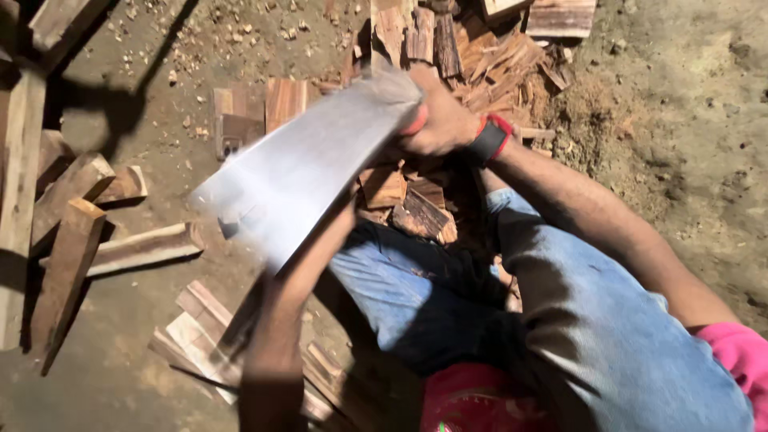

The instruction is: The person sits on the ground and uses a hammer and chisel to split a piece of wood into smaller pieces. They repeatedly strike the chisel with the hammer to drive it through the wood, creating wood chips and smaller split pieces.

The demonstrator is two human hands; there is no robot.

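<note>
Head view looks down on a person crouched over bare dirt ground (680,120), with both knees in blue jeans (608,320) filling the lower right and a pink sleeve (740,352) at the right edge.

Nearest to the camera, the left forearm (280,336) rises from the bottom edge toward a broad blade (304,164). The left hand is hidden behind that blade, so its fingers cannot be read. Just left of the forearm, below the blade, lie a few flat pale wood slats (196,324) on the ground.

The blade itself is wide, grey and motion-blurred, slanting from its lower-left tip up to the right hand (436,120). That hand is closed in a fist around the red-orange handle at the blade's upper right end, and a black and red wristband (490,138) sits just behind it.

Under the blade's handle end, between it and the knees, rest 2 chunky split wood pieces (408,204) with dark bark.

Well left of the blade, long rough billets (72,240) lie on the dirt, some leaning across each other.

Beyond the blade, above the right hand, a heap of reddish split firewood (480,48) spreads to the top edge, with wood chips (200,40) scattered to its left.
</note>
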